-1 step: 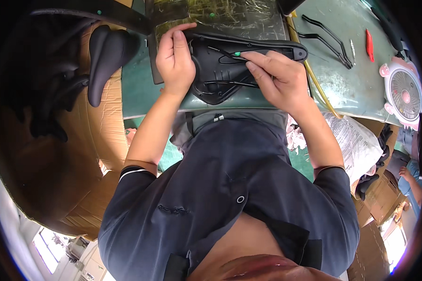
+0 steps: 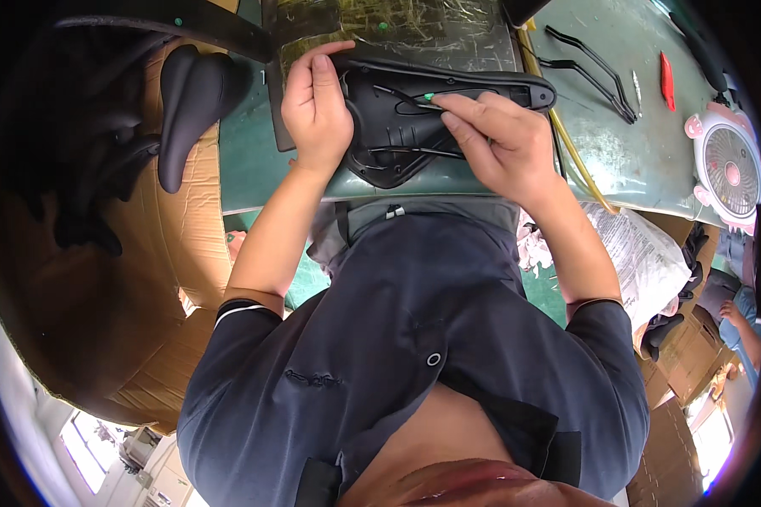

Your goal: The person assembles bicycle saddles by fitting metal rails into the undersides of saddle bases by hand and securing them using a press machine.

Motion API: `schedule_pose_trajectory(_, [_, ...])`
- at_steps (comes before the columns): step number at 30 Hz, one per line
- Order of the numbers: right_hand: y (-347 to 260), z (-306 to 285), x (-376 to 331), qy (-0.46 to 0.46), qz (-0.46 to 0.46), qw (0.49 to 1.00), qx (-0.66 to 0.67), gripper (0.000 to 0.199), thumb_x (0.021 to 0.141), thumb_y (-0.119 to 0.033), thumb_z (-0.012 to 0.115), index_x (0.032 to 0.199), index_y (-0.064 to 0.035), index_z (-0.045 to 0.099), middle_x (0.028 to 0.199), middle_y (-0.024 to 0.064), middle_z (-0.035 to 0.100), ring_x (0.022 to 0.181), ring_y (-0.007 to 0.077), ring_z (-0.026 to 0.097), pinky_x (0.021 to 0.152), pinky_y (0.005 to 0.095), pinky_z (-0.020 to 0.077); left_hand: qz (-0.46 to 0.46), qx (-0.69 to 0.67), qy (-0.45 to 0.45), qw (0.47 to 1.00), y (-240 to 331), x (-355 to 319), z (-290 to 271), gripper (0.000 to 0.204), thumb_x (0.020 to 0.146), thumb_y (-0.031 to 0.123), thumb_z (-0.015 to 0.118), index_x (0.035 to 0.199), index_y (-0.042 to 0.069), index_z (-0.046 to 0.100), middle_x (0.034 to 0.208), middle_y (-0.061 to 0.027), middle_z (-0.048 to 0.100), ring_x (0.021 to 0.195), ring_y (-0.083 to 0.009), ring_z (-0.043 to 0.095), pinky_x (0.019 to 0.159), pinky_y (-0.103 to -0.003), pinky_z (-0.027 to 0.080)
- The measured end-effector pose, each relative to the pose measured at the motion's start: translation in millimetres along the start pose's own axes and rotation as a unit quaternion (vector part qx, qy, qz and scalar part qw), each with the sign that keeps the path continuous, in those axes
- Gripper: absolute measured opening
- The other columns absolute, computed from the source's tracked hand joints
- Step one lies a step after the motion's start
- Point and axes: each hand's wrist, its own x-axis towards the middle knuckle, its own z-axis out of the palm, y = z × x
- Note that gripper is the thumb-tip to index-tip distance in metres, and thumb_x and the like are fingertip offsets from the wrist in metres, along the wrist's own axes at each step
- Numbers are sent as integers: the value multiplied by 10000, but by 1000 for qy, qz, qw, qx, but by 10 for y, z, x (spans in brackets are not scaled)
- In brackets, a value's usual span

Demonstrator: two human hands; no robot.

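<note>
A cardboard box (image 2: pixel 196 190) holds black saddles (image 2: pixel 193 101); right hand (image 2: pixel 509 139) pinches black rod (image 2: pixel 395 92), left hand (image 2: pixel 317 110) touches saddle base (image 2: pixel 418 122), grip unclear

Nothing is legible — the print (image 2: pixel 610 240) on the white sack (image 2: pixel 651 264) is blurred.

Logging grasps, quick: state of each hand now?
Left hand: open, at the wide end of the black saddle.
Right hand: closed, holding a thin black rod.
</note>
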Motion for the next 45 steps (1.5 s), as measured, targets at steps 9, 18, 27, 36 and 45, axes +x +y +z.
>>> schedule_pose_trajectory(9, [30, 11, 4, -20, -53, 998, -34, 281, 892, -3, 821, 1168, -55, 828, 701, 63, 577, 545, 209, 567, 509, 347, 449, 50, -6, 28, 998, -135, 42, 33, 291, 1184, 142, 490, 1200, -5, 740, 1075, -20, 766, 859, -62, 582, 806, -223, 473])
schedule_pose_trajectory(18, [34, -1, -17, -2, -1, 1000, -30, 234, 890, -88, 835, 1121, -126, 842, 693, 31, 590, 559, 228, 612, 504, 365, 483, 24, 10, 25, 999, -112, 11, 12, 308, 1188, 158, 483, 1189, 4, 749, 1064, -14, 754, 815, -57, 536, 767, -224, 453])
schedule_pose_trajectory(27, [-58, -5, -12, -10, -53, 997, -46, 241, 871, -112, 841, 1110, -133, 836, 692, 26, 576, 559, 228, 610, 491, 378, 469, 37, 12, 39, 998, -81, 10, 34, 324, 1194, 164, 470, 1183, 7, 753, 1034, 6, 726, 751, -43, 474, 705, -218, 417])
schedule_pose_trajectory(36, [-2, 37, 316, -24, -113, 992, -49, 198, 874, -142, 835, 1071, -159, 836, 710, 16, 611, 597, 253, 652, 508, 398, 505, 33, 36, 25, 999, -117, 11, 4, 318, 1188, 143, 458, 1190, -14, 734, 1159, -91, 778, 1049, -168, 676, 980, -302, 509])
schedule_pose_trajectory(45, [83, 48, 381, -58, -148, 984, -84, 247, 857, -163, 755, 1069, -280, 803, 743, -20, 605, 601, 239, 657, 461, 414, 492, 22, 122, -21, 992, -17, 44, -39, 289, 1187, 119, 462, 1251, -16, 708, 1276, -134, 745, 1207, -232, 676, 1123, -362, 482])
